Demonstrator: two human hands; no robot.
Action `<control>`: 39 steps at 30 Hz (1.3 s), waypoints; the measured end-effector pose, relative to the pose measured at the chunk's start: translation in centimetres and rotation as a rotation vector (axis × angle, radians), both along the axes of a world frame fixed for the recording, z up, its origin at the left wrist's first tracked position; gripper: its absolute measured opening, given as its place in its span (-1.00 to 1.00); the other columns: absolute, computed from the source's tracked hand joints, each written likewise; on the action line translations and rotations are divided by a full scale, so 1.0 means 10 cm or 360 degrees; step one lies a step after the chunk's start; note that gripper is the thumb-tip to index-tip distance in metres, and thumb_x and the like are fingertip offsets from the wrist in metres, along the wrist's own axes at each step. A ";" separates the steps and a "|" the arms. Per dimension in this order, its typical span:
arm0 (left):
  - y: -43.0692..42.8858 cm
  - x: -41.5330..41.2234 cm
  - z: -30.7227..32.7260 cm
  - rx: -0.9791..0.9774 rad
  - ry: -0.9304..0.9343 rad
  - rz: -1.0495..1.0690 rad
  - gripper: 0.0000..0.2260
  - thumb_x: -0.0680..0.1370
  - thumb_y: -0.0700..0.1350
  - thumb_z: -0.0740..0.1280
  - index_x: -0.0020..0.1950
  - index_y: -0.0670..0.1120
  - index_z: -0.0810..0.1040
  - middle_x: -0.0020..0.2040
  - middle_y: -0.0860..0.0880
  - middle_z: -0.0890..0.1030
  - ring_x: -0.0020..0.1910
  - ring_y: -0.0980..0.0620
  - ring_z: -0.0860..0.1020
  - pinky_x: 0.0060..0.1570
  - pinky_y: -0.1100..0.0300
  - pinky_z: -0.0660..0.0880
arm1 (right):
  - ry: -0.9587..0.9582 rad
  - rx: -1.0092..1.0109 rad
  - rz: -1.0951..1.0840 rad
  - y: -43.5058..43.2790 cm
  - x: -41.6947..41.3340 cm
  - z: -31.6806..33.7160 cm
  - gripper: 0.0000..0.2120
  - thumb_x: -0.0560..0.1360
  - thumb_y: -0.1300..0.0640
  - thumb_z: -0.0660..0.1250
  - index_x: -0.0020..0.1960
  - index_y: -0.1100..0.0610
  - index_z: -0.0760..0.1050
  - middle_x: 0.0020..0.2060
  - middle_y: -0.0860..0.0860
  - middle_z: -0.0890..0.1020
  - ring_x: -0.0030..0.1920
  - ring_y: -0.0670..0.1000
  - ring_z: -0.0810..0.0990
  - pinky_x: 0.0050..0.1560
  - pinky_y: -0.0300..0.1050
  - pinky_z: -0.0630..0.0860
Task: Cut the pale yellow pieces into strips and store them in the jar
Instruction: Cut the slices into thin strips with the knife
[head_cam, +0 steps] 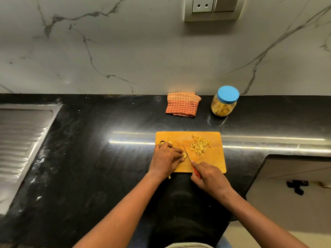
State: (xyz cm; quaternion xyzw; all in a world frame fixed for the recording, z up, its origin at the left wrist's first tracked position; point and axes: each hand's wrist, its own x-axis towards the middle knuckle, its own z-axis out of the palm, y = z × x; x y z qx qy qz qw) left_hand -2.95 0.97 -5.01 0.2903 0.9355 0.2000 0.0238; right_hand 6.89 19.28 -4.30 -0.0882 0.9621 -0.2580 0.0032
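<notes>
**Hands.** The left hand [167,158] lies knuckles up on the cutting board [215,164]. Its fingers are curled over a pale yellow piece [184,155], pinning it to the wood. The right hand [208,178] is wrapped round the red handle of the knife [187,153]. The thin blade points toward 11 o'clock and sits just beside the left fingertips.

**Step in hand: slicing the held piece.**
1. Keep the left fingertips tucked back, so that the knuckles and not the nails face the blade.
2. Cut straight down in narrow, even passes.
3. Shift the holding fingers away from the edge after each pass.
4. The piece looks small, so it is probably safest to stop before the blade meets the fingers.

**Work area.** With the board as the dial:
- The cut strips [200,144] are heaped at 2 o'clock.
- A few uncut pieces [167,142] show at 10 o'clock, partly hidden by the left hand.
- The jar [223,106] stands on the black countertop [107,158] at 1 o'clock, well apart from the board. Its blue lid [228,94] is on, and yellow contents are visible inside.
- A folded checked cloth [182,104] lies at 12 o'clock.
- A steel drainboard [23,140] lies at 9 o'clock.

**Markings.** No brand, label or legible writing can be seen on the jar, knife or board.
</notes>
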 end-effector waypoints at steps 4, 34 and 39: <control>0.02 0.01 -0.02 0.0003 -0.0006 0.0033 -0.83 0.48 0.11 0.42 -0.01 0.09 0.72 0.00 0.22 0.68 0.12 0.03 0.49 0.08 0.05 0.33 | 0.0008 -0.0006 -0.0001 -0.02 -0.01 -0.01 -0.62 0.45 0.15 0.41 0.25 0.22 0.56 -0.24 0.04 0.60 -0.32 0.00 0.55 -0.33 -0.11 0.56; 0.06 0.04 0.04 -0.0032 -0.0001 0.0120 -0.82 0.47 0.13 0.42 -0.02 0.10 0.71 -0.01 0.21 0.68 0.11 0.01 0.49 0.08 0.04 0.35 | -0.0136 0.0238 0.0139 -0.09 -0.11 0.01 -0.56 0.62 0.06 0.16 0.45 0.19 0.34 0.03 0.10 0.59 -0.05 0.08 0.58 -0.04 -0.06 0.52; 0.06 0.03 0.05 -0.0033 -0.0043 0.0138 -0.80 0.48 0.15 0.41 -0.01 0.10 0.71 0.00 0.22 0.68 0.15 0.03 0.47 0.12 0.03 0.35 | -0.0124 0.0219 0.0140 -0.01 0.08 0.02 -0.60 0.55 0.10 0.29 0.36 0.21 0.46 -0.17 0.04 0.59 -0.26 0.02 0.56 -0.26 -0.08 0.54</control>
